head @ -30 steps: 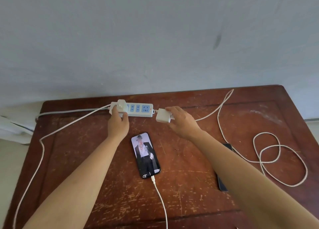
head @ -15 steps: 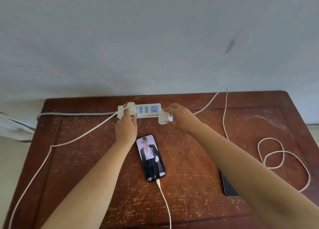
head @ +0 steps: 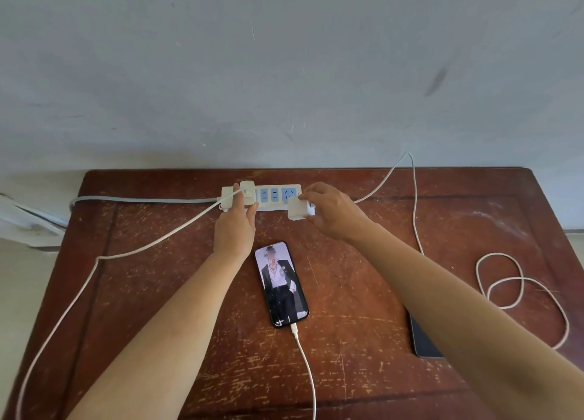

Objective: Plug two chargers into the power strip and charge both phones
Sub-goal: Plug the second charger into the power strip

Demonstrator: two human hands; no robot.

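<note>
A white power strip with blue sockets lies at the table's back edge. One white charger sits plugged into its left end, and my left hand grips the strip there. My right hand holds a second white charger just in front of the strip's right end, its cable arching up behind. A lit phone lies mid-table with a white cable in its bottom port. A dark phone lies at the right, mostly hidden by my right forearm.
The worn brown wooden table stands against a grey wall. The second charger's cable lies coiled in loops at the right. The strip's grey cord runs off the left edge. A white cable trails down the left side.
My right hand has carried the second charger leftward to the strip's right end. My left hand stays on the strip's left end. The camera has tilted slightly.
</note>
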